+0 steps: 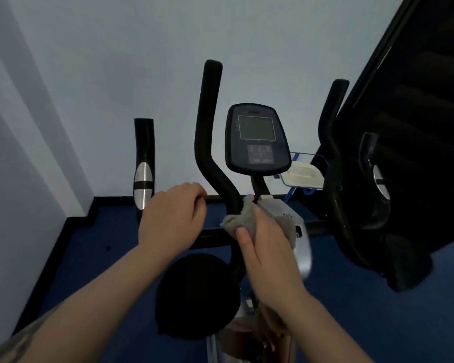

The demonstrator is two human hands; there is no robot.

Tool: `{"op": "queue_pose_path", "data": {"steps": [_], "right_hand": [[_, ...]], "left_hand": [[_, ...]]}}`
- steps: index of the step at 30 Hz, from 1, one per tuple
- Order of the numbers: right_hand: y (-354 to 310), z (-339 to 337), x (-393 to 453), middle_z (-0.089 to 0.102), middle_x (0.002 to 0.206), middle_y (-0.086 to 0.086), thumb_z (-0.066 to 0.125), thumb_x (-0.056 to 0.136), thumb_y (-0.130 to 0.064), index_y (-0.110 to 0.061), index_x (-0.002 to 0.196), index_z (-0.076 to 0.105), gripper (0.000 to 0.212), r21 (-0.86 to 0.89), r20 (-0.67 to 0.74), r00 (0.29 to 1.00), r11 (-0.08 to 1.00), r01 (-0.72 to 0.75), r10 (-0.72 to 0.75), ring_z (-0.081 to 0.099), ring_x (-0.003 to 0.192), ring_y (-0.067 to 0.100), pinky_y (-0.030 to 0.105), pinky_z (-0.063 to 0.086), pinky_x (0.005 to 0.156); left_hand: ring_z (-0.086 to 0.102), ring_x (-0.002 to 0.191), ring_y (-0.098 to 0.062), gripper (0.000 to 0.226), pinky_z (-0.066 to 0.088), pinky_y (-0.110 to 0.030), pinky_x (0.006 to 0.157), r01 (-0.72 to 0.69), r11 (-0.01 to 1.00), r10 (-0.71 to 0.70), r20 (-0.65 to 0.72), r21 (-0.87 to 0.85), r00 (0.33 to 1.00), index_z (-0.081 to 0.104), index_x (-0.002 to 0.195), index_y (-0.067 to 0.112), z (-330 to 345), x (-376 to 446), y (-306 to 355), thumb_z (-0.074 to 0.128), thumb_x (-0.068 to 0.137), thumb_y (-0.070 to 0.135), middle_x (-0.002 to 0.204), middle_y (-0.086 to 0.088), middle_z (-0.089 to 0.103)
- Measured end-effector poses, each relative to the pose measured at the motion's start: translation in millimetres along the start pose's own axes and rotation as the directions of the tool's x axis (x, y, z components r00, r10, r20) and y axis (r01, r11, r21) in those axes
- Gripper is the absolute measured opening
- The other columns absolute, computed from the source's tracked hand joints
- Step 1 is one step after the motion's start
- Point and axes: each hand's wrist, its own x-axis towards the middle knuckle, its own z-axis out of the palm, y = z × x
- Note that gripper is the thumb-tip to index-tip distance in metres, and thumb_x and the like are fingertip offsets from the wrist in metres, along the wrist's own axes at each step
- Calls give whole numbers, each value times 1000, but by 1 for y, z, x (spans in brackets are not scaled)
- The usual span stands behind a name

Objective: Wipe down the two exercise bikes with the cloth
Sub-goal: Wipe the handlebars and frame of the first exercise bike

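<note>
Two hands: right hand (266, 247) presses one cloth (243, 218) on one bike (257, 137), left hand (173, 218) curled.

Grey terry cloth (249, 218): soft, nubby, matt. Black curved handlebar (207, 121): matt foam-like grip. Dark plastic console (257, 138): smooth, slight sheen. Silver frame housing (303, 247): glossy. Polished metal sensor plate (143, 186). Blue floor (351, 297): matt.

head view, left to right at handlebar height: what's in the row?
Silver-capped grip → left hand → grey cloth held by right hand → black right handlebar → second machine's grip.
</note>
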Motion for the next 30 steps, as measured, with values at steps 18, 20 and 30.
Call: {"op": "queue_pose_path", "data": {"steps": [18, 20, 30], "right_hand": [[-5, -8, 41, 62, 106, 2, 22, 100, -55, -24, 119, 45, 43, 9, 203, 962, 982, -189, 183, 58, 104, 26, 41, 44, 90], [-2, -5, 18, 61, 105, -3, 26, 100, -52, -24, 122, 45, 40, -65, 89, 994, 997, -53, 59, 57, 101, 21, 41, 45, 87], [-8, 1, 31, 66, 97, 3, 22, 101, -52, -20, 118, 51, 46, -115, -2, 995, 988, -98, 99, 61, 92, 23, 35, 41, 74]], "left_hand": [[60, 71, -13, 49, 44, -34, 60, -313, 948, 277, 347, 52, 896, 58, 85, 26, -8, -6, -18, 20, 96, 55, 75, 9, 60], [59, 73, -10, 51, 46, -32, 65, -363, 932, 330, 377, 18, 866, 57, 94, 29, -14, -9, -23, 14, 96, 55, 81, 10, 62], [61, 62, -18, 60, 18, -30, 45, -427, 845, 305, 366, 321, 879, 51, 80, 28, 1, -13, -16, -2, 91, 55, 54, 10, 31]]}}
